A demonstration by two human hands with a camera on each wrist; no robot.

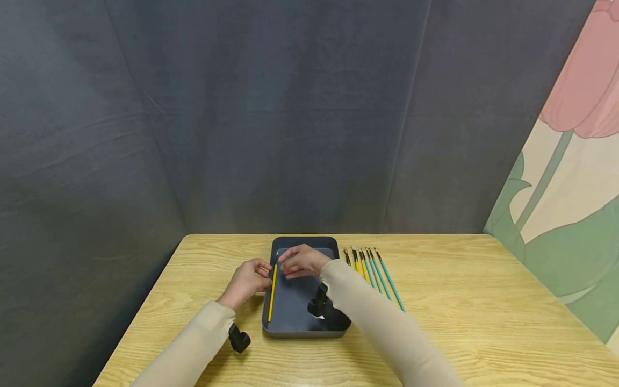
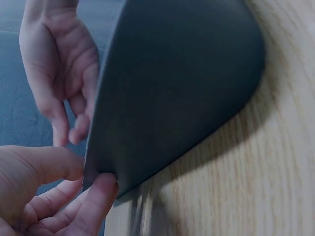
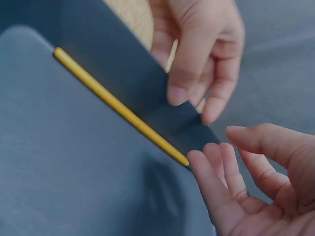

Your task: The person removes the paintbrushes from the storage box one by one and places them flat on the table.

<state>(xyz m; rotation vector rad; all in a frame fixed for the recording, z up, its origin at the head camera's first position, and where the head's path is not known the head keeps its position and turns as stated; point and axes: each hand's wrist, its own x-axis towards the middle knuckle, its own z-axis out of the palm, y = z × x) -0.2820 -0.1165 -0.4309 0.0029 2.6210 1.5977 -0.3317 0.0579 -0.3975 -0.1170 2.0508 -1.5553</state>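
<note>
A dark grey tray [image 1: 300, 333] stands on the table. Inside, a paintbrush with a yellow handle [image 1: 273, 293] lies along the left wall, its handle end toward the near side. My left hand [image 1: 248, 280] pinches the tray's left rim, thumb over the inside and fingers against the outer wall [image 2: 172, 83]. Over the far left part of the tray is my right hand [image 1: 302, 262], thumb and fingers spread apart with nothing held. Its fingertips [image 3: 197, 160] are close to the far part of the yellow handle [image 3: 120, 108] and hide the brush head in the right wrist view.
Several paintbrushes with yellow handles [image 1: 357, 263] and teal handles [image 1: 390, 282] lie side by side right of the tray, partly behind my right sleeve [image 1: 377, 317]. A dark curtain [image 1: 300, 118] hangs behind the wooden table [image 1: 464, 301]. A small white patch [image 1: 319, 317] shows in the tray.
</note>
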